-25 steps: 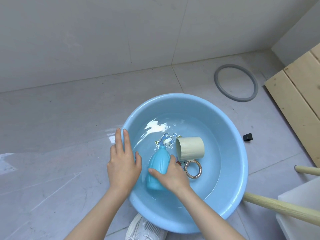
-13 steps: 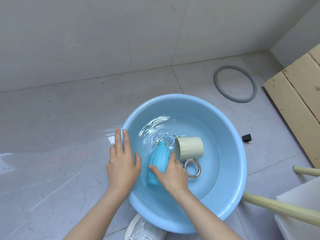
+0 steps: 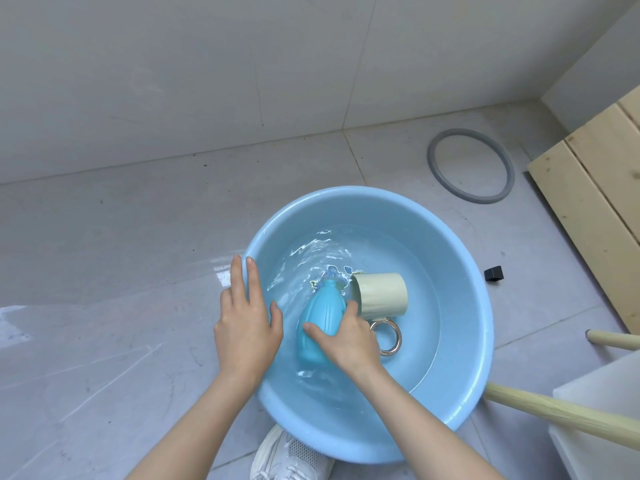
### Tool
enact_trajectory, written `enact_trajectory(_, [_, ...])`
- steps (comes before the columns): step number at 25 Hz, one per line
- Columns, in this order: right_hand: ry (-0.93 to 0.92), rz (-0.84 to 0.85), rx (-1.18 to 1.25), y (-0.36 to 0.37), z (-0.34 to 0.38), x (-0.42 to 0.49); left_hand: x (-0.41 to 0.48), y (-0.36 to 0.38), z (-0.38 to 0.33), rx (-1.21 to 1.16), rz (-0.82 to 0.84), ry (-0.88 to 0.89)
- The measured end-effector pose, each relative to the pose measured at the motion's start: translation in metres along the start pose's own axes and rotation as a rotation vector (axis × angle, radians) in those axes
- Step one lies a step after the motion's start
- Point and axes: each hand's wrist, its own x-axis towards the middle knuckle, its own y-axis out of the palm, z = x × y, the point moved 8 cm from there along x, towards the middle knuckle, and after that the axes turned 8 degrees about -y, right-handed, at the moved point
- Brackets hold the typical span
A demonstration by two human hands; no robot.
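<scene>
Blue plastic basin [image 3: 457, 289] on a grey tiled floor [image 3: 121, 271], holding shallow, rippled water. Inside it, left of centre, a blue ribbed bottle [image 3: 322, 306] lies tilted with its neck pointing to the far side. The right hand [image 3: 349, 337] grips the bottle's lower body, thumb across its front and fingers curled round its right side. The left hand [image 3: 244, 323] rests flat on the basin's left rim, fingers straight and holding nothing. Just right of the bottle a beige mug [image 3: 381, 294] lies on its side, its gold ring handle [image 3: 394, 341] toward the near side. Outside the basin: a grey ring [image 3: 432, 161] far right, a small black block [image 3: 493, 273], pale wooden boards [image 3: 588, 220], a wooden pole [image 3: 554, 412] and a white shoe [image 3: 287, 455].
</scene>
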Motion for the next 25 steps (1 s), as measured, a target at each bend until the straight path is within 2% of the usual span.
enact_trajectory(8, [0.027, -0.114, 0.185, -0.007, 0.001, 0.011, 0.0, 0.0, 0.0, 0.0, 0.009, -0.01])
enact_trajectory(16, [-0.137, -0.327, 0.426, -0.025, 0.004, 0.003, 0.0, 0.0, 0.0, -0.009, -0.017, 0.017])
enact_trajectory(25, [-0.395, -0.411, 0.391, -0.104, 0.031, -0.019, 0.004, 0.0, 0.002, -0.128, 0.0, 0.053])
